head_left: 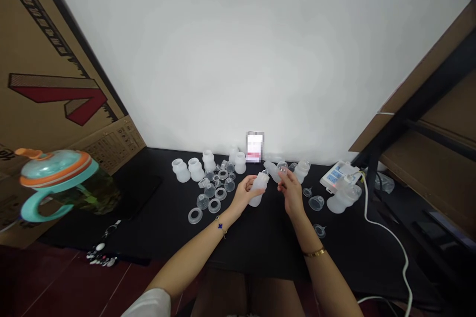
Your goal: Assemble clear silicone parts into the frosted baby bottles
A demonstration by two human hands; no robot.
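Observation:
My left hand [243, 195] is closed around a frosted white baby bottle [256, 200], tilted slightly, above the black table. To the right of its top, my right hand [291, 193] pinches a clear dome cap [282, 166] between thumb and fingers. The cap is apart from the bottle. Just behind the right hand, another frosted bottle [273, 170] leans or lies, partly hidden. A white bottle [303, 171] stands close by on the right. Near that hand lie a small clear nipple [307, 191] and a clear dome cap [317, 202].
Left of my hands are several open white bottles [181, 171], collar rings [195, 215] and clear caps [203, 201]. A phone [255, 147] leans against the wall. On the right sit a white power strip [340, 177] and its cable [394, 242]. A large lidded jug [70, 183] stands far left.

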